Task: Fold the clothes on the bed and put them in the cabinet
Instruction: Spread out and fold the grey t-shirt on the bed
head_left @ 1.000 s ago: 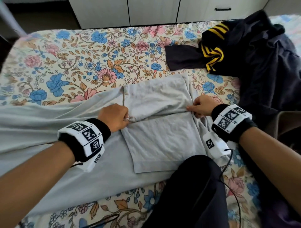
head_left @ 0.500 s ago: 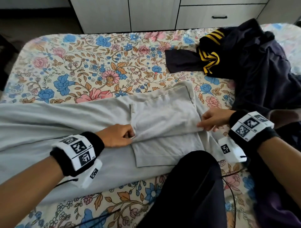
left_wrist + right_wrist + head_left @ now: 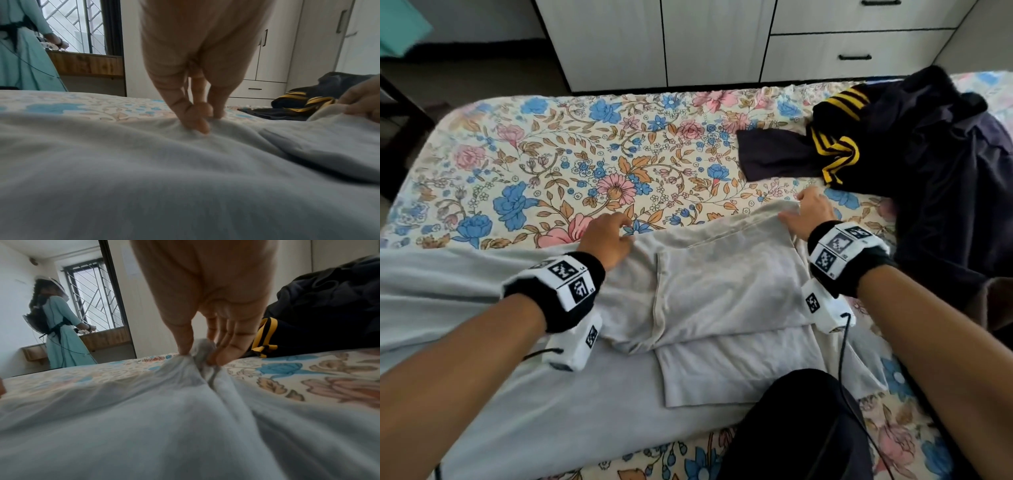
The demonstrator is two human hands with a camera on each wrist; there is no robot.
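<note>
A light grey cotton garment (image 3: 722,291) lies spread across the near half of the bed with the floral-print sheet (image 3: 558,164), partly folded, with one panel doubled over its middle section. The left hand (image 3: 606,240) rests at the far edge of the garment, left of the doubled panel; in the left wrist view its fingertips (image 3: 197,123) converge on the cloth and pucker it, thumb and fingers nearly closed on a small fold. The right hand (image 3: 808,216) sits at the far right corner of the doubled panel; in the right wrist view its thumb and fingers (image 3: 226,350) pinch a bunched tuft of the grey fabric, which rises in creases toward the grip. Both hands are therefore narrow, each holding the garment's far edge, and well apart from each other. A heap of dark navy clothes with yellow stripes (image 3: 893,144) lies on the far right of the bed, near the right hand but not touching it. A white cabinet with black handles (image 3: 722,41) stands beyond the bed. A second person in a teal dress (image 3: 61,337) stands by a barred window
</note>
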